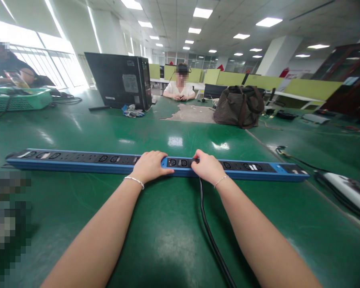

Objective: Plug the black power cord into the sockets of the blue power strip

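A long blue power strip (pixel 129 165) with black sockets lies crosswise on the green table. My left hand (pixel 150 165) is closed around its middle, fingers over the far edge and thumb along the near side. Just to the right, my right hand (pixel 208 166) pinches the end of a black power cable (pixel 206 224) at the strip's sockets. The plug itself is mostly hidden by my fingers, so how deep it sits in a socket cannot be seen. From under my right hand the cable runs down toward the bottom edge of the view.
A black computer case (pixel 117 80) stands at the back left, gloves (pixel 133 111) beside it. Further left is a green basket (pixel 21 100). A brown bag (pixel 238 106) sits at the back right. A white device (pixel 352 191) with cables lies right. Another person (pixel 180 88) sits opposite.
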Demonstrator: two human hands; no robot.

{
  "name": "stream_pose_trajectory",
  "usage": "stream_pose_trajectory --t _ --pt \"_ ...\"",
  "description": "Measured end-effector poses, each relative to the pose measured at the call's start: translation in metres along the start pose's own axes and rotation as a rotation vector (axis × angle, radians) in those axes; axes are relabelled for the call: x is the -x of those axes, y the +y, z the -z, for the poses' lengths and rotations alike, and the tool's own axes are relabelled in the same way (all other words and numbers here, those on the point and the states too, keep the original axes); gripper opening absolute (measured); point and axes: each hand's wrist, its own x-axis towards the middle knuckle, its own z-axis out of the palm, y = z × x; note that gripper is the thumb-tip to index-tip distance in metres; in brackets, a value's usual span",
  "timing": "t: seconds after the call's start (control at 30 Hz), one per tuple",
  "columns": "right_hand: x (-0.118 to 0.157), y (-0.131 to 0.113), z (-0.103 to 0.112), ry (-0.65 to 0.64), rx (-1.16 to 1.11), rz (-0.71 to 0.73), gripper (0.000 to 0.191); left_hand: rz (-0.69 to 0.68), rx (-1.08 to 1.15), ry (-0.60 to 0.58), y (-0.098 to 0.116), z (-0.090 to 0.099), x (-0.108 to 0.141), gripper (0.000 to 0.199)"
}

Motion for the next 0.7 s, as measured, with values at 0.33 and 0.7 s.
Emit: stream_pose_trajectory --t 0.33,0.7 --pt "-0.004 -0.001 0.004 -0.053 0.063 0.024 0.025 -0.003 0.009 0.036 0.002 -0.004 -0.001 0.067" --pt "0.01 -0.004 -0.002 0.02 0.018 -0.038 0.03 -0.027 0.017 0.051 0.011 -0.006 -0.001 0.067"
